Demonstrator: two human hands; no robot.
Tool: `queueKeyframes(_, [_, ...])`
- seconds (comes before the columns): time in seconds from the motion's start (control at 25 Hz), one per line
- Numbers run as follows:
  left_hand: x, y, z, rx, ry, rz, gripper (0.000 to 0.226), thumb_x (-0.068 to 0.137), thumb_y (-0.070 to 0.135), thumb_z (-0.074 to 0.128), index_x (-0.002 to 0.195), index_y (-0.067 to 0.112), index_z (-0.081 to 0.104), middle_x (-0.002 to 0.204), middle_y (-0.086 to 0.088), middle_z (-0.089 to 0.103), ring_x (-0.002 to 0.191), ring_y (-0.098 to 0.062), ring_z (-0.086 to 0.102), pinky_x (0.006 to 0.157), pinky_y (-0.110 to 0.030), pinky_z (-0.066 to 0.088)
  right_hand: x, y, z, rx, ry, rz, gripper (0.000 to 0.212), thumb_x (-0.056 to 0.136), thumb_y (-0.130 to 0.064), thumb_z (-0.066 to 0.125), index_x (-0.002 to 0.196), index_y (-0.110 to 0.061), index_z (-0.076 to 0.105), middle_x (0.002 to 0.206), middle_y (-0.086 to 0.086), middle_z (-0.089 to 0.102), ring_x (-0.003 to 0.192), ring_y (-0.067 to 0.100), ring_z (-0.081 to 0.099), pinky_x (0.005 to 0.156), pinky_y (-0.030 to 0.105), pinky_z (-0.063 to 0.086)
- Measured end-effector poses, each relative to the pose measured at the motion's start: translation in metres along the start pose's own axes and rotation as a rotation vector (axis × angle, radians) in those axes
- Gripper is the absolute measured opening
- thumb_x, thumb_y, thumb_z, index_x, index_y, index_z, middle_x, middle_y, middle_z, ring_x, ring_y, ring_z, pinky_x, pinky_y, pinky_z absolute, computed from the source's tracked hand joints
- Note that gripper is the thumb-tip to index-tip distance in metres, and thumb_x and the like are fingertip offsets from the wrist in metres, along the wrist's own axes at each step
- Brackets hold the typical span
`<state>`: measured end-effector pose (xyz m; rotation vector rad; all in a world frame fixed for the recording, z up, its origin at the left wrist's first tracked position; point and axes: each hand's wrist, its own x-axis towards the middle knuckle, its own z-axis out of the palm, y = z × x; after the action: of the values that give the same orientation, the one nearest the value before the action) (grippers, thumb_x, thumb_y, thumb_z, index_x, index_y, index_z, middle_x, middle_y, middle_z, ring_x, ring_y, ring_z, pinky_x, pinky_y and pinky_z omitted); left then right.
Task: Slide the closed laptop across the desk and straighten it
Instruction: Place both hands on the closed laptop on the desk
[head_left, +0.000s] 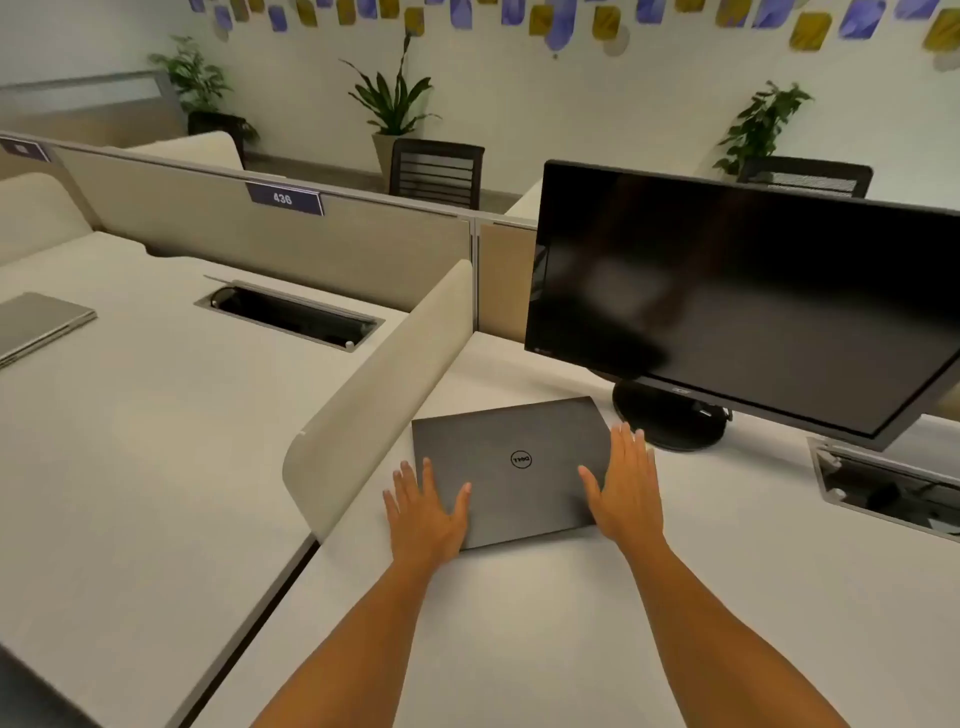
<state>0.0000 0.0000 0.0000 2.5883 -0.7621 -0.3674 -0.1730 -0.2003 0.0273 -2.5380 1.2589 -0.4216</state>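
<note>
Bracketing the closed laptop (511, 470) from both sides, the two hands lie flat and spread, fingers extended, neither one curled into a grasp. The left hand (426, 512) covers the near left corner, partly on the lid and partly on the desk (519, 623); the right hand (626, 486) rests along the right edge. Palms pressed down like this suit pushing and pivoting rather than lifting, which fits a slide-and-square job.

The laptop sits on the pale desk just beside the curved divider (374, 395), with its far right corner near the round monitor base (670, 415) of the dark monitor (753, 301). It lies slightly rotated against the desk's front edge (the logo reads upside down from here), so I judge the straightening is not finished.

As for containers, two recessed cable trays show: one in the neighbouring desk (291, 317), its lid raised and the interior dark, and one at the right (883, 488), where what may be cables appear, too unclear to say. A second closed laptop (36, 325) lies well apart at far left.
</note>
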Motion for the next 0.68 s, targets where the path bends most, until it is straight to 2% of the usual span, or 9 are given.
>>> queueKeyframes(0.08, [0.002, -0.003, 0.005, -0.150, -0.035, -0.127, 0.084, 0.098, 0.067, 0.028, 0.161, 0.021, -0.001, 0.168, -0.017, -0.005, 0.155, -0.031, -0.006, 0.124, -0.045, -0.003, 0.003, 0.006, 0.006, -0.034, -0.104, 0.104, 0.081, 0.097, -0.053, 0.042, 0.157, -0.009, 0.008, 0.164, 0.011, 0.011, 0.152, 0.030, 0.006, 0.123, 0.042, 0.005])
queueKeyframes(0.16, [0.004, -0.003, 0.010, -0.177, -0.018, -0.196, 0.082, 0.098, 0.067, 0.028, 0.162, 0.022, 0.003, 0.168, -0.018, 0.003, 0.155, -0.033, 0.003, 0.124, -0.046, 0.005, 0.005, 0.012, 0.013, 0.028, -0.197, 0.236, 0.083, 0.096, -0.052, 0.047, 0.156, -0.007, 0.011, 0.161, 0.016, 0.019, 0.148, 0.034, 0.019, 0.121, 0.047, 0.017])
queueKeyframes(0.24, [0.006, 0.005, 0.013, -0.165, 0.014, -0.219, 0.080, 0.098, 0.067, 0.026, 0.162, 0.022, 0.006, 0.167, -0.018, 0.013, 0.152, -0.034, 0.013, 0.122, -0.047, 0.012, 0.009, 0.012, 0.017, 0.116, -0.223, 0.337, 0.084, 0.094, -0.052, 0.051, 0.154, -0.006, 0.014, 0.155, 0.020, 0.030, 0.140, 0.037, 0.033, 0.114, 0.049, 0.030])
queueKeyframes(0.32, [0.008, 0.020, 0.015, -0.194, 0.028, -0.247, 0.080, 0.098, 0.067, 0.026, 0.162, 0.022, 0.009, 0.164, -0.016, 0.021, 0.149, -0.033, 0.020, 0.120, -0.048, 0.018, 0.013, 0.012, 0.017, 0.087, -0.232, 0.370, 0.082, 0.094, -0.053, 0.050, 0.152, -0.006, 0.018, 0.149, 0.020, 0.036, 0.134, 0.037, 0.040, 0.108, 0.050, 0.037])
queueKeyframes(0.44, [0.011, 0.039, 0.015, -0.234, 0.026, -0.370, 0.085, 0.095, 0.072, 0.028, 0.161, 0.023, 0.010, 0.159, -0.013, 0.029, 0.143, -0.032, 0.026, 0.115, -0.050, 0.026, 0.020, 0.012, 0.018, 0.064, -0.233, 0.427, 0.074, 0.095, -0.049, 0.050, 0.147, -0.004, 0.027, 0.144, 0.019, 0.040, 0.131, 0.037, 0.041, 0.103, 0.051, 0.039])
queueKeyframes(0.56, [0.023, 0.048, 0.007, -0.278, -0.028, -0.521, 0.100, 0.087, 0.079, 0.038, 0.161, 0.020, 0.007, 0.158, -0.010, 0.027, 0.140, -0.033, 0.028, 0.109, -0.054, 0.033, 0.037, 0.016, 0.016, 0.139, -0.272, 0.549, 0.064, 0.096, -0.045, 0.049, 0.142, -0.002, 0.036, 0.144, 0.018, 0.039, 0.132, 0.038, 0.040, 0.105, 0.051, 0.037])
queueKeyframes(0.68, [0.036, 0.043, -0.004, -0.392, -0.030, -0.676, 0.106, 0.080, 0.079, 0.054, 0.155, 0.012, 0.021, 0.152, -0.011, 0.031, 0.134, -0.035, 0.036, 0.106, -0.053, 0.041, 0.057, 0.024, 0.011, 0.259, -0.362, 0.659, 0.070, 0.097, -0.050, 0.044, 0.146, -0.001, 0.035, 0.149, 0.020, 0.036, 0.135, 0.040, 0.037, 0.110, 0.050, 0.032])
